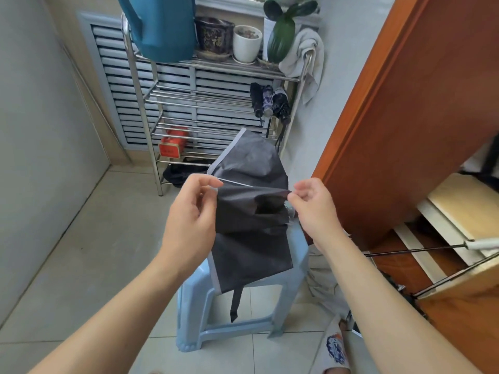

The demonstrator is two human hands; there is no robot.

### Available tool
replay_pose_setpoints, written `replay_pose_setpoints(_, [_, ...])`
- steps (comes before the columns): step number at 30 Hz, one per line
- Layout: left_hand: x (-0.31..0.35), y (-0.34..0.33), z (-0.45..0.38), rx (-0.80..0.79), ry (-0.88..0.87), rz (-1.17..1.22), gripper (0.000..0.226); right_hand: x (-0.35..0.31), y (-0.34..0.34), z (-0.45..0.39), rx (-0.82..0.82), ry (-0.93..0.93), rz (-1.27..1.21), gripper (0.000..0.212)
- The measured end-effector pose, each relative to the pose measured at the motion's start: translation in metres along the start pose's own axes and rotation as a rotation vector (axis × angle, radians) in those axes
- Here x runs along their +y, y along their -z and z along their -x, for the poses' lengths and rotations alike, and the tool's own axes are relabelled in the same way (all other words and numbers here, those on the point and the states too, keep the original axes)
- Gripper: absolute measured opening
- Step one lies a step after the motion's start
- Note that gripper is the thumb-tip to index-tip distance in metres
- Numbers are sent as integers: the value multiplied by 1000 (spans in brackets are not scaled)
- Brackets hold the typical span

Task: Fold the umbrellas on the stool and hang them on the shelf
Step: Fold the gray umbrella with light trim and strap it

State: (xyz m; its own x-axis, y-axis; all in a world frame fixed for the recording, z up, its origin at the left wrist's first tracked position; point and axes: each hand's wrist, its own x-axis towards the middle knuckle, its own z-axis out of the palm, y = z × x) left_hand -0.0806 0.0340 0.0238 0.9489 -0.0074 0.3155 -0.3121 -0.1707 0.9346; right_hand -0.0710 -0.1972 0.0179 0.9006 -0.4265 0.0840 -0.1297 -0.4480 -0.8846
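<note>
A dark grey umbrella (pixel 251 211) with pale edging hangs loose between my hands, above the light blue plastic stool (pixel 194 300). My left hand (pixel 189 211) pinches a fold of its canopy at the left edge. My right hand (pixel 313 206) pinches the same fold at the right. Its black closing strap (pixel 235 306) dangles below. The metal shelf (pixel 151 109) stands behind against the louvred wall. Three folded umbrellas (pixel 270 102) hang at the shelf's right side.
Pots and a plant (pixel 247 43) sit on the shelf's top, with a teal bag (pixel 162 31) and a white towel (pixel 305 55). A red box (pixel 172 144) lies on a lower rack. An orange wooden door (pixel 405 117) stands close on the right. Pale tile floor lies to the left.
</note>
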Motion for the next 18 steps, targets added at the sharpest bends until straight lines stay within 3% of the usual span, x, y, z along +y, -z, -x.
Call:
replay_pose_setpoints(1, [0,1,-1,1,3,-9,24,1,0,1,-28,-39,53,4])
replay_pose_setpoints(5, [-1,-1,-5,6,38,-18,30,6,1,11,-143,-44,7,9])
replay_pose_setpoints(8, [-2,0,-6,-2,82,42,25,0,1,15,-218,9,-185,24])
replay_pose_setpoints(12, [-5,2,-7,-28,61,27,23,-6,-4,12,-156,97,-306,45])
replay_pose_setpoints(15, [-6,3,-7,-25,56,39,29,-5,-5,10,-264,121,-318,77])
replay_pose_setpoints(18, [-3,5,-8,24,46,30,34,1,1,5,-349,68,-334,88])
